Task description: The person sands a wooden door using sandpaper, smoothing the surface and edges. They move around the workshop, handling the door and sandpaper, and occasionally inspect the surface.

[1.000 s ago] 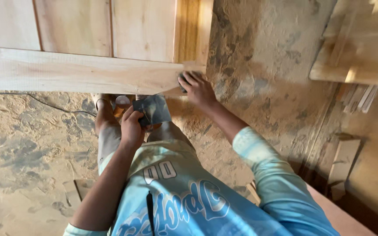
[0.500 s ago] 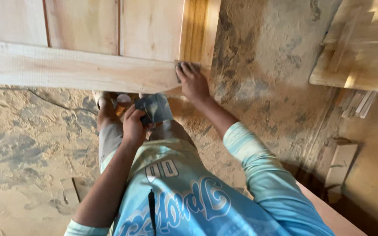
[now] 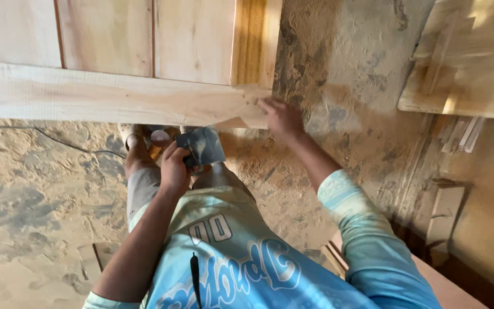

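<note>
- Your left hand (image 3: pixel 174 169) has a clenched grip on a dark folded sheet of sandpaper (image 3: pixel 203 147), just below the pale wooden board (image 3: pixel 115 98).
- Your right hand (image 3: pixel 281 117) lies released, fingers flat on the board's end corner.
- The dusty floor (image 3: pixel 35 189) spreads beneath both hands.

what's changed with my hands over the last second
The right hand slid a little along the end of the wooden plank, fingertips now on its corner. The left hand kept holding the dark sandpaper sheet below the plank. Nothing was picked up or let go.
</note>
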